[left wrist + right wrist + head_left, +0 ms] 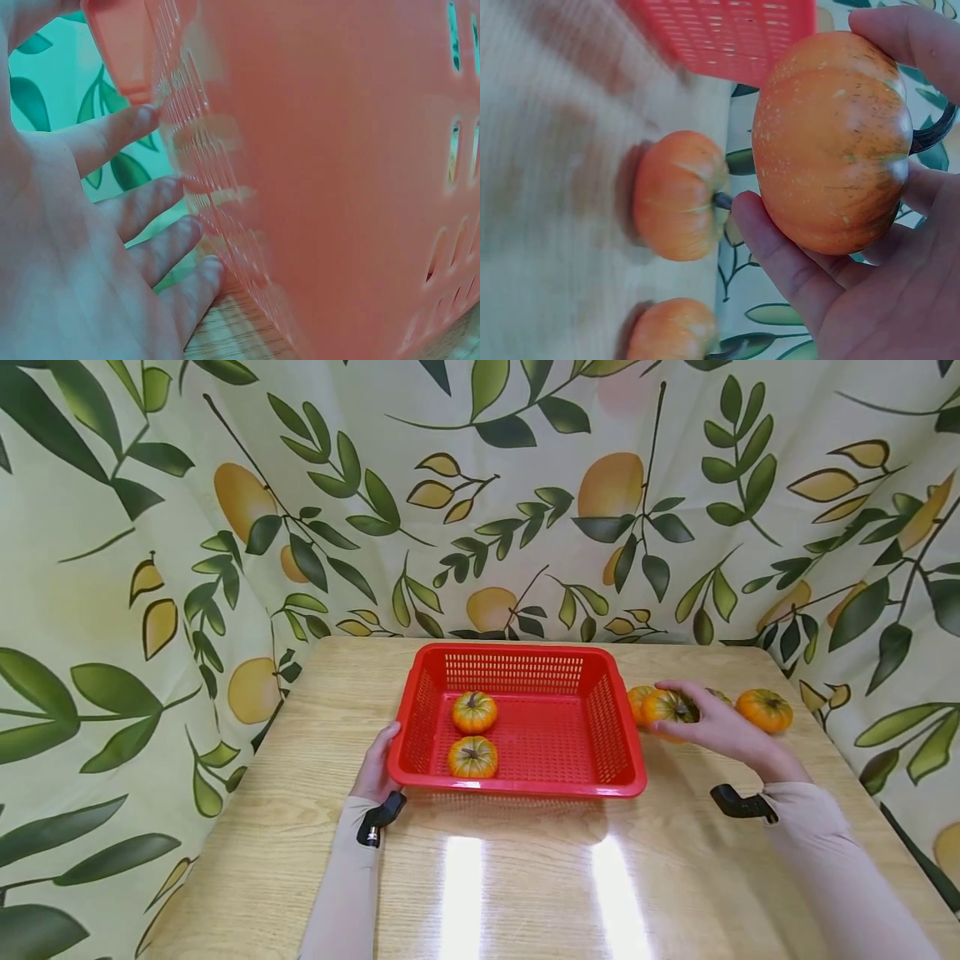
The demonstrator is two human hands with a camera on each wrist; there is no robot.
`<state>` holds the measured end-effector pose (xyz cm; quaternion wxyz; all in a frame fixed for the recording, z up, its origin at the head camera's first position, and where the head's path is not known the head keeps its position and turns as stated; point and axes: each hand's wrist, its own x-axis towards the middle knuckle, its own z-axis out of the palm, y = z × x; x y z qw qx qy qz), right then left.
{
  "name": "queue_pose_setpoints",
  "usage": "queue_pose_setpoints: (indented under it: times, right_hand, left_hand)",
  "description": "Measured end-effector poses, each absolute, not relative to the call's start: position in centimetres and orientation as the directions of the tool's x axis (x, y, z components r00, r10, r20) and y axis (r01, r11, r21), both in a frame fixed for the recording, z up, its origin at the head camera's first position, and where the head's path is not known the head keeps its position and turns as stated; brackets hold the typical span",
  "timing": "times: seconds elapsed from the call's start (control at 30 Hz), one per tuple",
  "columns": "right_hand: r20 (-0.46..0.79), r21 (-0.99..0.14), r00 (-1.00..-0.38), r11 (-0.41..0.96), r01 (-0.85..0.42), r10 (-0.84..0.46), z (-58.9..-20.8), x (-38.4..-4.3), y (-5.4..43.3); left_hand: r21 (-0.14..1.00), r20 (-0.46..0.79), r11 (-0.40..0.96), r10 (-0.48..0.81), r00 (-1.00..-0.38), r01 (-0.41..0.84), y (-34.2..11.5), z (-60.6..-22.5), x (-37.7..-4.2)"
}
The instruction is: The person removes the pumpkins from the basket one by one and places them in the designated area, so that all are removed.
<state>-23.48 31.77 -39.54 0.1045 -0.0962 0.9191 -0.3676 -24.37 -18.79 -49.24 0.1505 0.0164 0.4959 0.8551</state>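
My right hand (720,722) grips a small orange pumpkin (663,707) beside the right wall of a red plastic basket (517,789). In the right wrist view the thumb and fingers hold this pumpkin (829,142) around its sides, its dark stem toward the palm, raised off the table. My left hand (373,768) rests at the basket's left side. The left wrist view shows its fingers (161,202) spread and nearly straight against the outer wall; the thumb is mostly out of frame. Inside the basket, two pumpkins, one at the back (474,712) and another nearer (472,757), sit toward the left.
On the wooden table (270,860), another pumpkin (763,710) stands at the far right. One more (637,697) shows behind the held one, and another (722,696) is largely hidden by my right hand. A leaf-patterned cloth (480,510) hangs behind and at the sides.
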Motion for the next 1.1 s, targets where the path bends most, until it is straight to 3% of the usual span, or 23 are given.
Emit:
queue_pose_setpoints:
  times: [0.5,1.1]
  right_hand:
    - [-0.102,-0.717,-0.965,0.690,-0.097,-0.241,-43.7,-21.1,32.6]
    - [-0.169,-0.711,-0.957,0.702,-0.048,-0.236,-45.1,-22.3,31.8]
  left_hand:
    - [0.857,-0.098,-0.451,0.334,-0.937,-0.251,-18.6,-49.9,-24.3]
    - [0.870,-0.069,-0.445,0.318,-0.945,-0.213,-19.0,-49.6,-24.6]
